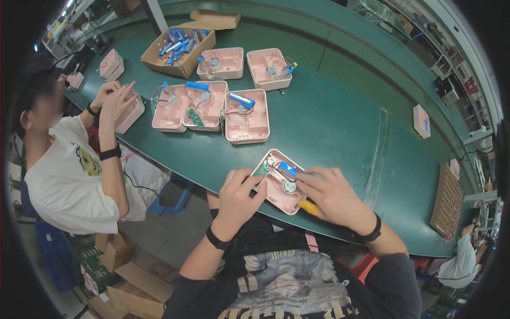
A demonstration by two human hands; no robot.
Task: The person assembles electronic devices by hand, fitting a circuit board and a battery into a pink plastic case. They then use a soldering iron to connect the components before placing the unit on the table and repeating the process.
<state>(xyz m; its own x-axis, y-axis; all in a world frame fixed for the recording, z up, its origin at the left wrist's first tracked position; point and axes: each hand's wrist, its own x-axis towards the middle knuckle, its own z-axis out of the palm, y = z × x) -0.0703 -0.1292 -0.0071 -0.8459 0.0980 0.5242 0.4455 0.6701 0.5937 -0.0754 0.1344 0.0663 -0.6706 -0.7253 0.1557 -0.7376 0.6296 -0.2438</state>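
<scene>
In front of me a pink plastic housing (287, 204) lies tilted on the green table near its edge. Inside it are a blue cylindrical battery (287, 169), a round silver part (289, 186) and thin wires. A green circuit board (262, 169) sits by its left wall. My left hand (240, 198) is closed on that wall, its fingertips beside the board. From the right my right hand (332, 195) reaches over the housing, fingertips near the battery. Tucked in its curled fingers is a yellow-handled tool (308, 207); its working end is hidden.
Several pink housings (247, 133) with batteries and wires stand beyond my hands. Behind them is a cardboard box (196, 63) of blue batteries. At left, a co-worker's hands (114, 101) hold another housing. A brown partitioned tray (445, 204) lies far right, below a lone housing (421, 121).
</scene>
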